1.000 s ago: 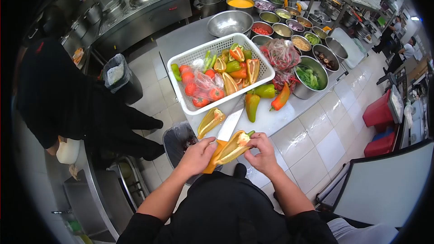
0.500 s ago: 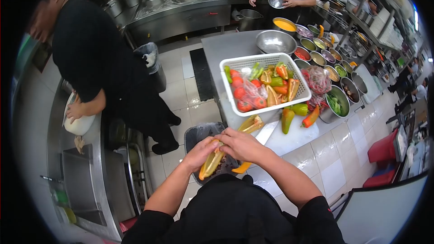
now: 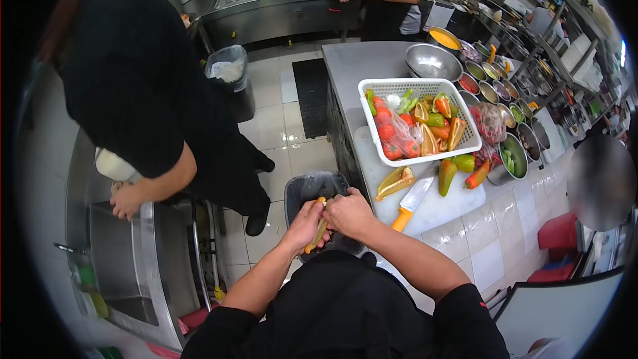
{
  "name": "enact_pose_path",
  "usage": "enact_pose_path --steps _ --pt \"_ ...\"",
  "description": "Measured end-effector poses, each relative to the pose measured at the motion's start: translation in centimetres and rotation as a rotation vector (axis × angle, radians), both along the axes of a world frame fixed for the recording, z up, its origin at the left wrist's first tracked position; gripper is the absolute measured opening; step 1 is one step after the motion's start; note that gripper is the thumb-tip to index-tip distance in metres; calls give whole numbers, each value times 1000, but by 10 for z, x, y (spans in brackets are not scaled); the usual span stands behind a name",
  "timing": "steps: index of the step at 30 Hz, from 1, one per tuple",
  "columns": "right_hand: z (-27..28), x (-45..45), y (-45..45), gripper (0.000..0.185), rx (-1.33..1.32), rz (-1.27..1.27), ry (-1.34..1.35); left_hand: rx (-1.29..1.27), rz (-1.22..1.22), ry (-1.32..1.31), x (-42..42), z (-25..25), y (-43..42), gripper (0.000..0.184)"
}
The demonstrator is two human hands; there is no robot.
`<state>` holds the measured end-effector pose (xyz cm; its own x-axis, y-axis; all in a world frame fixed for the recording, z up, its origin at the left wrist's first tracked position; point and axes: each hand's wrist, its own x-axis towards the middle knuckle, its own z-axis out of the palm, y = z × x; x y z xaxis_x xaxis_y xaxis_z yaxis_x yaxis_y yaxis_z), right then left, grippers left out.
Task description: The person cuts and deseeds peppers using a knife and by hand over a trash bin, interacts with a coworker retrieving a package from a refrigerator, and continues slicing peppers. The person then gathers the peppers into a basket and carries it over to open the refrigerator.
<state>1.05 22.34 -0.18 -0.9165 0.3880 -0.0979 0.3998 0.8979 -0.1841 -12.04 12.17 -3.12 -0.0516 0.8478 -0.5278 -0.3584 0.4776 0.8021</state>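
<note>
Above a dark waste bin [image 3: 307, 189], my left hand [image 3: 303, 227] is closed around a yellowish-green pepper half [image 3: 320, 234]. My right hand [image 3: 350, 214] is close beside it, fingers curled in at the pepper; what they grip is hidden. On the white cutting board [image 3: 435, 216] to the right, another pepper half [image 3: 395, 183] lies cut side up. A knife with a yellow handle [image 3: 403, 219] rests next to it, blade pointing away. Whole peppers [image 3: 447, 177], green and orange-red, sit at the board's far side.
A white basket [image 3: 425, 161] of tomatoes and peppers overlaps the board. Behind it are a steel bowl [image 3: 433, 62] and several containers of cut food. On the left, a person in black [image 3: 133, 80] leans over a sink [image 3: 119, 259]. Another person [image 3: 392, 0] stands at the back.
My view has shifted, so the board sits further right. The pepper half has turned in my left hand, and my right fingers have curled tighter. The co-worker's hand moved toward the sink.
</note>
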Motion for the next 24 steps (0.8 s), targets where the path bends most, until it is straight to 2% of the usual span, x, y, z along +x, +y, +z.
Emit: enact_pose_path --steps 1,6,9,10,12,15,18,19,21,24 --pt "0 -4 -2 30 -26 -78 -20 -29 28 3 -1 -4 1 44" --pt "24 -4 12 39 -147 -350 -194 -93 135 -403 -30 -22 0 55" --pt "23 2 5 49 26 -322 -8 -37 69 -500 -41 -23 -4 59" --pt "21 -2 1 57 -77 -304 69 -12 36 -502 -40 -18 -2 58" --pt "24 -10 -6 56 -150 -282 116 -19 -63 -525 -37 -24 0 55" --pt "14 -20 -9 54 -303 -310 40 -36 -154 -396 -32 -29 -2 52" --pt "3 -19 -6 31 -406 -396 61 79 -72 -181 -19 -25 -4 47" --pt "-10 -23 -6 31 -390 -391 7 8 -25 -165 -17 -32 -6 42" --pt "-42 -23 -8 32 -272 -337 134 37 -18 -34 -1 -18 -14 39" --pt "-70 -29 -14 25 -236 -419 190 -33 -7 -65 4 -19 -13 38"
